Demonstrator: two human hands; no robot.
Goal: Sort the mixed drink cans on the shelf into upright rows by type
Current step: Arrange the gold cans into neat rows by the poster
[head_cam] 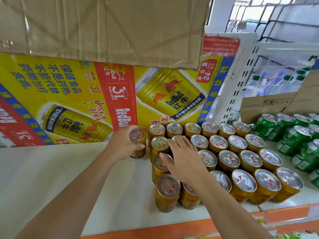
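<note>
Rear: yellow-and-red printed carton [69, 94], its lettering turned sideways. Creased plain brown cardboard [103, 28] overhangs it from above. Right: white slotted upright [241, 80]. Past it, a brown carton [265, 107], with clear bottles [269, 80] with green and blue caps behind, blurred. Black wire grid [276, 12] top right.

A shop: stocked shelf [69, 178], drink cartons [86, 94].

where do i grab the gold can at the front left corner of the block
Round its side wall, from the left or front. The corner gold can stands upright with open shelf on those sides; neighbouring cans crowd its right and back.
</note>
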